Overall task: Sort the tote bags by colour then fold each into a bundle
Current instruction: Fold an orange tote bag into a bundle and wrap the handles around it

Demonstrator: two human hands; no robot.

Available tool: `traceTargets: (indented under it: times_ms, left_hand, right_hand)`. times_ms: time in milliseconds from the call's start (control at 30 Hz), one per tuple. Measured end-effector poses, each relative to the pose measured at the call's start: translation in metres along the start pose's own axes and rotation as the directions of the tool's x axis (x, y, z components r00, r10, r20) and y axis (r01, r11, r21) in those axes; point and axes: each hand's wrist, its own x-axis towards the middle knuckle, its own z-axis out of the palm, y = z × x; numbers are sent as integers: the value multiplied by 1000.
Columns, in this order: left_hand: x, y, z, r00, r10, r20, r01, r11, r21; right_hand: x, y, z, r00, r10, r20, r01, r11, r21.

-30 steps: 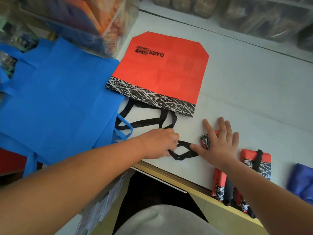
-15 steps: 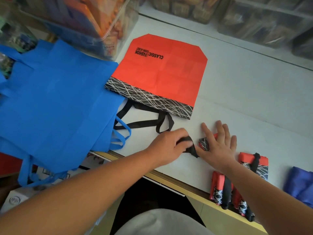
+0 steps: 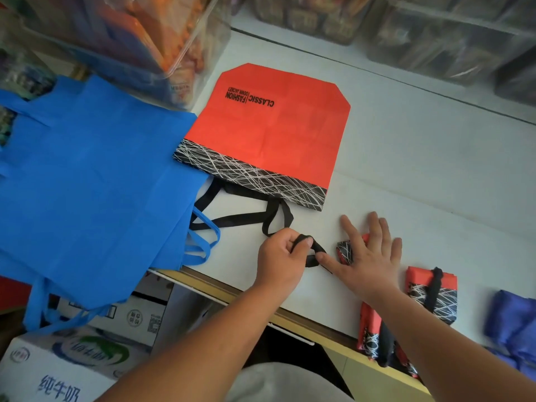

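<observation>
White tabletop, wood-trimmed along the near edge. Clear storage bins from 12 to 2 o'clock, one more bin at 11. Printed cartons below at 7 o'clock.

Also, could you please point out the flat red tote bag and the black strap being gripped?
flat red tote bag [image 3: 275, 134], head view: its plain red panel.
black strap [image 3: 318, 248], head view: the loop held by the left hand [image 3: 280, 256].

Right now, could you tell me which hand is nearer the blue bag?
Left. The left hand, gripping a black strap, is just right of the blue bag; the right hand lies farther right, on a red bundle.
</observation>
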Motion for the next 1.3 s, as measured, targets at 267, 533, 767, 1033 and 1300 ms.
traceTargets:
  times_ms: [267, 533, 767, 1033, 1300]
  left_hand:
    - [-1, -3, -2, 981, -155, 113, 167, 981, -101]
    - [2, -4, 10, 996, -59, 66, 40, 966, 254]
    - [10, 4, 5, 988, -88, 126, 34, 925, 379]
    - [-3, 8, -2, 986, -89, 141, 32, 931, 363]
    - [-3, 25, -8, 994, -43, 104, 3, 934, 356]
  right_hand:
    - [1, 1, 1, 1000, -5, 9, 5, 1000, -17]
    - [2, 7, 5, 996, -85, -9, 83, 992, -95]
    - [-3, 12, -5, 992, -118, 43, 113, 988, 103]
    - [-15, 21, -37, 982, 160, -101, -153, 986, 72]
    - [12, 0, -53, 959, 271, 88, -281, 852, 443]
